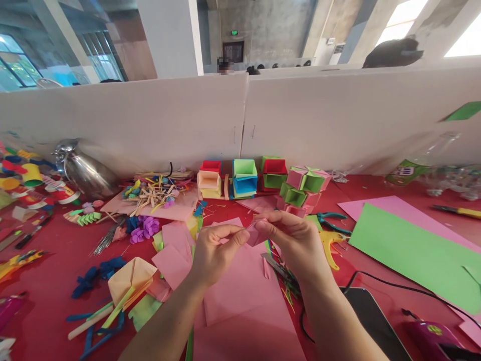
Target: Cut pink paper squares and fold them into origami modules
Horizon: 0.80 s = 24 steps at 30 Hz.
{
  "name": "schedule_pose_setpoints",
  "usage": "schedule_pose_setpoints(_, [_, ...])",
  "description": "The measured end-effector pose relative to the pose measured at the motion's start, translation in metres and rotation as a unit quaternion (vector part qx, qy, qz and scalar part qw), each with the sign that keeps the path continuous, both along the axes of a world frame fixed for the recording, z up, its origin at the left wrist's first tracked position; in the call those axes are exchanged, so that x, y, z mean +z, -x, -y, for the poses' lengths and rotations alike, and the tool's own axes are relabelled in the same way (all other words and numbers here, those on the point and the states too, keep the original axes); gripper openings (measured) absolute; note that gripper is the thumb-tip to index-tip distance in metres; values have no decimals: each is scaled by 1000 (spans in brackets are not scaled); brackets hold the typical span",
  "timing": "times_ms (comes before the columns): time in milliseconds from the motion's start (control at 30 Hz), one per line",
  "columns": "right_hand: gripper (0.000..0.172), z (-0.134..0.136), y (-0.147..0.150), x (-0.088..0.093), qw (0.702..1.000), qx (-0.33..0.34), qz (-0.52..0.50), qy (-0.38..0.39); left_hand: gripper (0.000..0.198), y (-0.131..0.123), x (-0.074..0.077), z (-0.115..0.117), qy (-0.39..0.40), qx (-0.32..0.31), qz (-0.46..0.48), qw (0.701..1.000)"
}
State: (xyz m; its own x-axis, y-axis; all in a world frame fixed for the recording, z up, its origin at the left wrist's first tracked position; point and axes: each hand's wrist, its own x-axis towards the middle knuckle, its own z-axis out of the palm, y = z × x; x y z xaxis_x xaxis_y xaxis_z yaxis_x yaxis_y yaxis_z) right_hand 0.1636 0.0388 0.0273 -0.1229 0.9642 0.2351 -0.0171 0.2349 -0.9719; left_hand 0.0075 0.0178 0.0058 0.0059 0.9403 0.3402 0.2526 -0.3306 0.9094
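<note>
A small folded piece of pink paper (256, 234) is pinched between my two hands, above the middle of the table. My left hand (220, 250) grips its left edge with thumb and forefinger. On the other side, my right hand (287, 238) closes its thumb and fingers on the paper and hides part of it. Beneath both hands lie pink paper sheets (244, 306). Close behind my right hand stands a pink and green folded paper model (306, 185). Scissors (280, 271), partly covered by my right forearm, rest beside the sheets.
Folded paper boxes (245, 179) line the white partition (150, 125). At left are a steel jug (88, 173), wooden sticks (158, 195) and purple paper flowers (145, 229). To the right lie a green sheet (409, 255), pliers (330, 218), a yellow glue gun (331, 245) and a phone (376, 321) by a black cable.
</note>
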Motion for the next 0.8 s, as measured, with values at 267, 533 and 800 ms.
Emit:
schedule_pose_setpoints(267, [15, -1, -7, 3, 999, 0, -21, 38, 21, 16, 4, -6, 111, -126, 76, 983])
schedule_pose_setpoints(533, [16, 0, -7, 3, 1000, -10, -2, 16, 15, 7, 4, -4, 85, -60, 57, 993])
schedule_pose_setpoints(800, [15, -1, -11, 1, 999, -28, -17, 23, 13, 13, 4, -5, 140, -145, 156, 967])
